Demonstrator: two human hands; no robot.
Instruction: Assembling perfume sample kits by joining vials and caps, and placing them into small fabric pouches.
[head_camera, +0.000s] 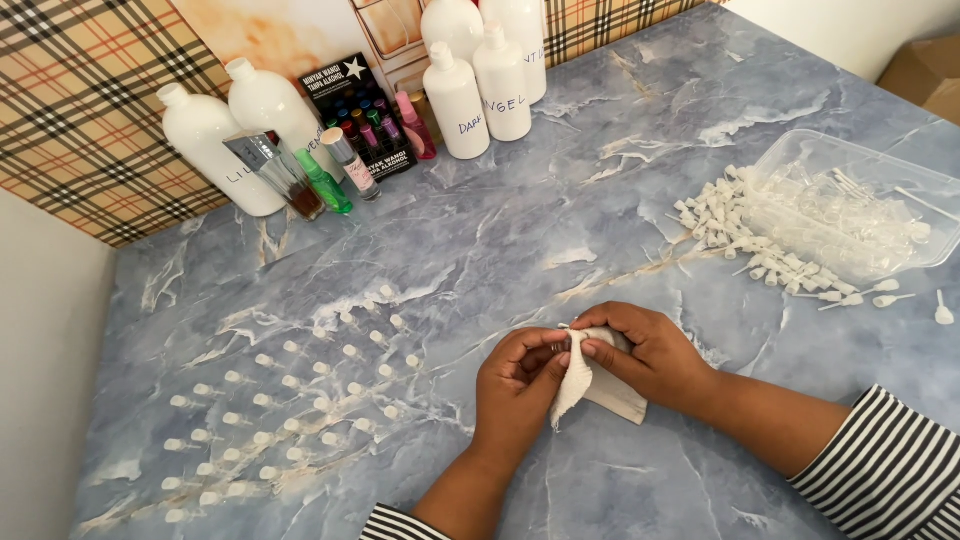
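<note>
Fingers (590, 352) of right hand (650, 360) pinched shut on white cloth (585, 385), left hand (520, 385) gripping small clear vial (560, 345) just below centre frame. Could slip loose, roll across tabletop (600, 200), and topple vial rows (290, 400) lower left.

1. Both forearms are bare from the wrist up to the sleeve cuffs.
2. Right sleeve (890, 470): black and white stripes, narrow and evenly spaced, running across the arm; the cuff sits partway up the forearm.
3. Left sleeve (395, 525): same black and white striped fabric, only its edge in view at the bottom of the frame.
4. Left hand (515, 385) and right hand (650, 355): both ungloved.
</note>
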